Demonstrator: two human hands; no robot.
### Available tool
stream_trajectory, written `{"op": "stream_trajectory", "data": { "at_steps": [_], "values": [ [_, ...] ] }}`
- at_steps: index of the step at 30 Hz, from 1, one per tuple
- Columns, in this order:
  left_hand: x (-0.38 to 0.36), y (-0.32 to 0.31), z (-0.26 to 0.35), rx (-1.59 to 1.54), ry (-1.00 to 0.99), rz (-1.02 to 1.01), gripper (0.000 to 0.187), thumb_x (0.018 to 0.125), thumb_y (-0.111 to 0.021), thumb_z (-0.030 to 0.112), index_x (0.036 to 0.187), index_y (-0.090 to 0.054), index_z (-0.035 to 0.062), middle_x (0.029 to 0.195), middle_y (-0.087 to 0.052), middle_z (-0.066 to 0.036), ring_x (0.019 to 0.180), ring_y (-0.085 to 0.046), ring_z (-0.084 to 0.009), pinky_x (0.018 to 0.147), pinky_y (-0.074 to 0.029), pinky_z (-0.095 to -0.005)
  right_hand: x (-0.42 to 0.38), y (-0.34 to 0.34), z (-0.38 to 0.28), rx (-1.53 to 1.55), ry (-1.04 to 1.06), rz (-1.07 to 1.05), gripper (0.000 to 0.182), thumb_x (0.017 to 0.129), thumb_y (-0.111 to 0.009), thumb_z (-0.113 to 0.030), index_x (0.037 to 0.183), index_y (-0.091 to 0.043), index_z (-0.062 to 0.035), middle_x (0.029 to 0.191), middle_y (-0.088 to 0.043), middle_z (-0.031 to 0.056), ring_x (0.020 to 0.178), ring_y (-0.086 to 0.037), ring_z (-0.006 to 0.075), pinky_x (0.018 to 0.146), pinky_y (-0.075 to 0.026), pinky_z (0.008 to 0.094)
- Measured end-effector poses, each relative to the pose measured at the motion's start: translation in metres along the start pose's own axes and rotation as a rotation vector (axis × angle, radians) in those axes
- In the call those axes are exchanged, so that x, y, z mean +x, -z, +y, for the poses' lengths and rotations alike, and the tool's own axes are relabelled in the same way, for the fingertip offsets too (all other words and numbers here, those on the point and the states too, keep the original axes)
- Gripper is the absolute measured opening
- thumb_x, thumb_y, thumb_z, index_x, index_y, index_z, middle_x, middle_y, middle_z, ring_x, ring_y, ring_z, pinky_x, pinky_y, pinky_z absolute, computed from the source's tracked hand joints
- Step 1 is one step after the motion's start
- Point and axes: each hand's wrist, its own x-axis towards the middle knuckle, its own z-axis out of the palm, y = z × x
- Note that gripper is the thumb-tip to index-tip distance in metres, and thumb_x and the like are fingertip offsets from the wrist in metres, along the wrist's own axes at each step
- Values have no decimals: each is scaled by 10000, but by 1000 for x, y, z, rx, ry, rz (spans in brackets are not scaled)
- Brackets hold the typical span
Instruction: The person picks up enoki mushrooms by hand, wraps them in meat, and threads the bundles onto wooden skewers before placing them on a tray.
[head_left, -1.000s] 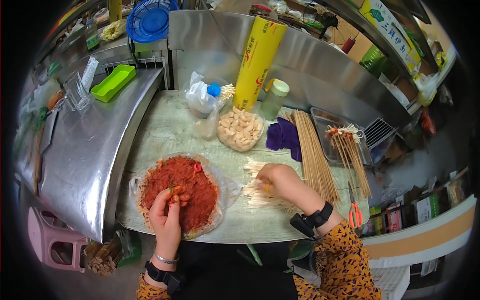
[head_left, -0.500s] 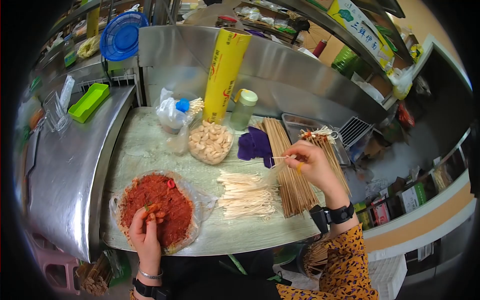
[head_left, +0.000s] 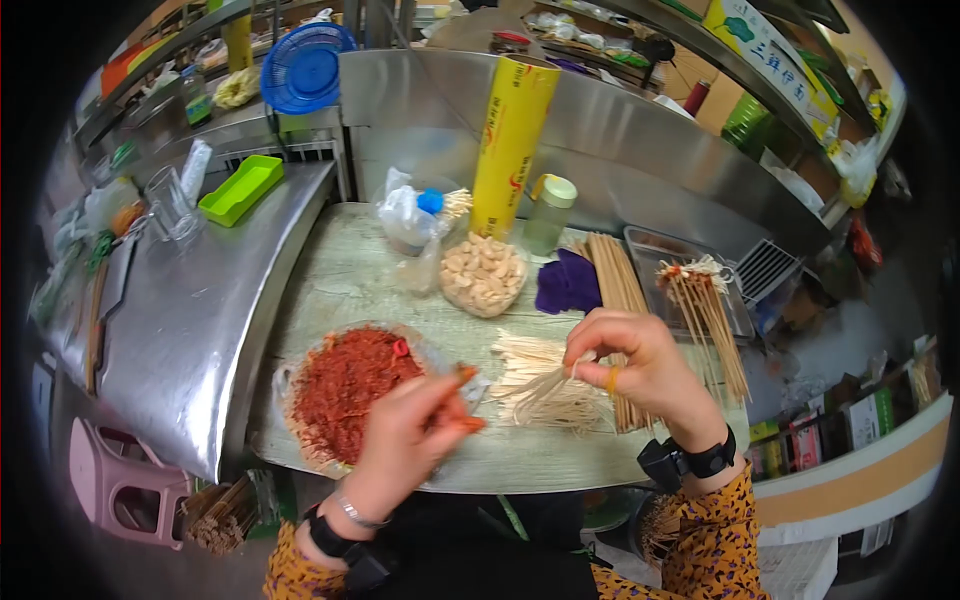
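Observation:
My right hand [head_left: 645,370] pinches a few thin strands of enoki mushroom [head_left: 545,391], which hang down to the left over the pile. That pile of pale enoki mushrooms [head_left: 512,352] lies on the table beneath the hand. My left hand [head_left: 415,428] is over the right edge of the red chilli paste [head_left: 345,385], with thumb and forefinger apart. Red paste coats its fingertips, which point towards the enoki. The paste sits in a clear plastic bag with a red ring-like piece on top. Wooden skewers [head_left: 613,265] lie partly hidden behind my right hand.
Behind are a tub of peeled garlic cloves [head_left: 483,275], a yellow cling-film roll [head_left: 515,145], a lidded bottle [head_left: 550,215] and a purple cloth [head_left: 568,282]. Loaded skewers [head_left: 708,310] rest by a metal tray [head_left: 650,245] at right. A steel counter [head_left: 200,300] adjoins the left side.
My left hand has lifted out of the chilli paste and moved right, its fingers spreading. My right hand has lowered over the enoki pile. The camera view has shifted left.

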Motion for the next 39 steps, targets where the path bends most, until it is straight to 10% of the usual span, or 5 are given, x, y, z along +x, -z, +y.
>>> {"op": "stream_trajectory", "data": {
  "at_steps": [8,24,28,33,39],
  "values": [
    [11,-33,-8,168,-86,-146,275,770,-661,20,1041,-616,2,712,-598,-61,649,-583,-114,557,-454,-253,0,-44,5,87,14,-7,92,763,-652,5,843,-613,-18,833,-591,41,712,-556,109,633,-465,241],
    [-3,-19,-36,-902,488,129,144,871,-550,-9,1014,-573,-18,840,-614,-58,628,-543,-95,557,-449,-220,-26,-78,79,773,-172,478,152,880,-558,-37,997,-628,29,909,-622,87,796,-599,130,716,-486,257],
    [-4,-16,-28,-1105,534,149,128,896,-507,14,1014,-555,14,852,-588,-38,661,-530,-99,577,-440,-234,-26,-59,92,-610,-53,511,347,800,-654,-77,1131,-570,-12,1066,-571,136,990,-557,243,865,-452,354],
    [-1,-24,-10,-1233,553,102,132,905,-496,35,1031,-534,29,846,-579,-37,679,-528,-99,586,-438,-244,-22,-95,65,338,-157,23,610,746,-733,-101,1291,-461,-58,1155,-531,81,1028,-531,178,863,-467,314],
    [-11,-32,-15,-619,358,56,140,874,-516,-23,1010,-506,9,873,-574,-8,759,-551,-58,646,-442,-184,-23,-132,55,1165,-224,153,388,808,-675,-48,1169,-539,-5,998,-589,54,870,-587,109,789,-500,237]
  ]
}}
